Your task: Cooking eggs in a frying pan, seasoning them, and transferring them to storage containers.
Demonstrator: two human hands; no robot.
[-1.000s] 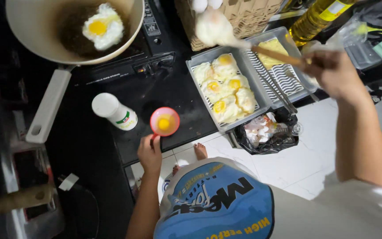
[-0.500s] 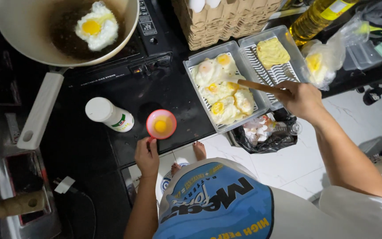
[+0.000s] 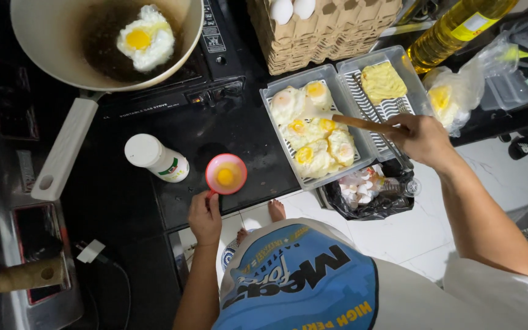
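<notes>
Pan (image 3: pixel 102 43) left of tray (image 3: pixel 270 98) — cup (image 3: pixel 226 174) and bottle (image 3: pixel 157 159) before them

left hand (image 3: pixel 205 215) fisted, low | right hand (image 3: pixel 421 139) gripping, arm outstretched

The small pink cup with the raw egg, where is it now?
In the head view, the pink cup is in the left hand, over the black counter, just right of the white bottle.

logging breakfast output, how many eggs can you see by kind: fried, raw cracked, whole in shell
Fried eggs: 6, that is 5 in the grey tray and 1 in the pan
Raw cracked egg: 1, in the pink cup held by the left hand
Whole eggs in shell: 2, on the carton
Total: 9
</notes>
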